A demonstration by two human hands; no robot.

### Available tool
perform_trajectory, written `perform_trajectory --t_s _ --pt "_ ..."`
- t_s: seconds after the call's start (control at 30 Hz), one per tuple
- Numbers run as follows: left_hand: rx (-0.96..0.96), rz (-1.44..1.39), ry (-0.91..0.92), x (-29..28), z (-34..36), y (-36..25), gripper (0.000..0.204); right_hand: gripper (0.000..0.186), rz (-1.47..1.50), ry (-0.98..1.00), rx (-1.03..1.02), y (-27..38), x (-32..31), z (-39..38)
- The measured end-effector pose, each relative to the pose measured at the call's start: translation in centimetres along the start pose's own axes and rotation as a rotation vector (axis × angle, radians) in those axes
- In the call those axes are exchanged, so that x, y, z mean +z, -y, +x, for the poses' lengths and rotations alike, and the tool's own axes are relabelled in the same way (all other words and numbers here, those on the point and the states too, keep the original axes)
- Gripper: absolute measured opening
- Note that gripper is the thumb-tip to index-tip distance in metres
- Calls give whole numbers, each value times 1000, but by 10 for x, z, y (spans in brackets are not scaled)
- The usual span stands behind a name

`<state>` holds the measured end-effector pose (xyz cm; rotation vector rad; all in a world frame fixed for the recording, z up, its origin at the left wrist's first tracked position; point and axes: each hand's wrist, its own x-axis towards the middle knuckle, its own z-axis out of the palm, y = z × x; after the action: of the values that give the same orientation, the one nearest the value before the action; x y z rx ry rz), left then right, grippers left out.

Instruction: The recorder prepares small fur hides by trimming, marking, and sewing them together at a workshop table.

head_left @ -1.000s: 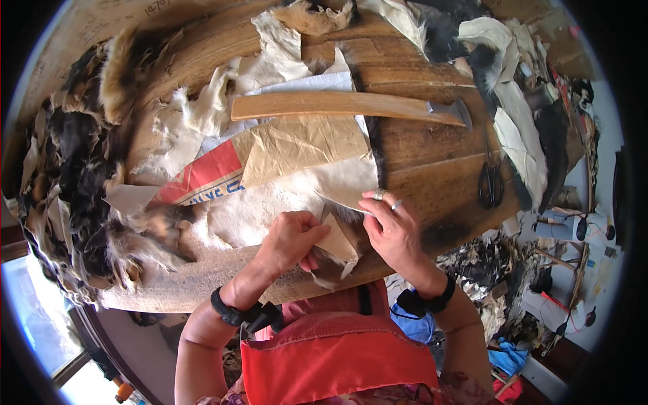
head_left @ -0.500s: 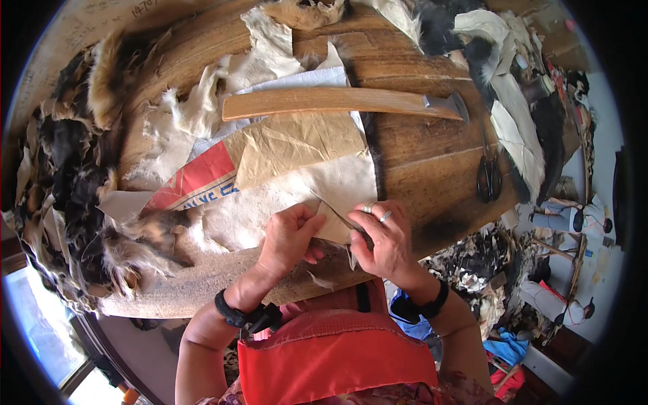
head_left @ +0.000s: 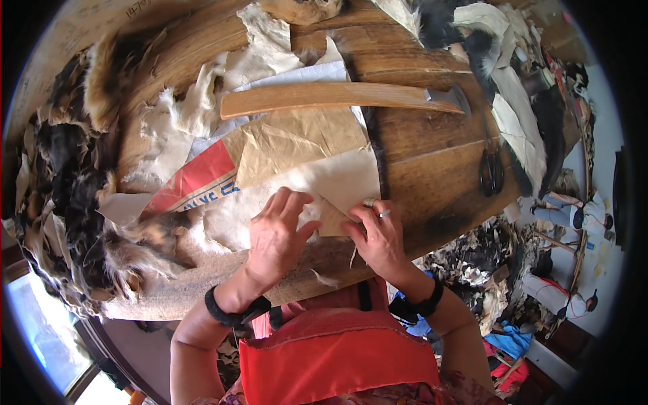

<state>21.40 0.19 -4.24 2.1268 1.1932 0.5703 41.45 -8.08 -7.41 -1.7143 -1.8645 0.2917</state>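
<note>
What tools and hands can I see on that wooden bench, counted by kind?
Hands pressing on the pale hide: 2, the left hand and the right hand
Long wooden-handled tool: 1
Black scissors: 1
Total: 4

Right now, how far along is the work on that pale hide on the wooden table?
Looks done: pale trimmed scraps lie about the round wooden table. In hand: the left hand presses flat on the pale hide while the right hand pinches a small tan piece at its edge. Left: dark fur pelts sit heaped alongside, seemingly unworked.
</note>
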Motion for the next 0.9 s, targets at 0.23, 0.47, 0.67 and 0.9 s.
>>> perform_trajectory --t_s 0.23,0.47,0.67,0.9 --pt "92 -2 -9 18 5 9 44 35 -6 -1 33 2 2 -6" --pt "135 97 -60 17 13 3 61 38 -43 -28 75 6 7 -13" --pt "186 155 -20 20 13 11 63 42 -46 -28 89 7 6 -16" --pt "409 74 43 22 20 15 37 43 -15 -90 97 5 14 -16"
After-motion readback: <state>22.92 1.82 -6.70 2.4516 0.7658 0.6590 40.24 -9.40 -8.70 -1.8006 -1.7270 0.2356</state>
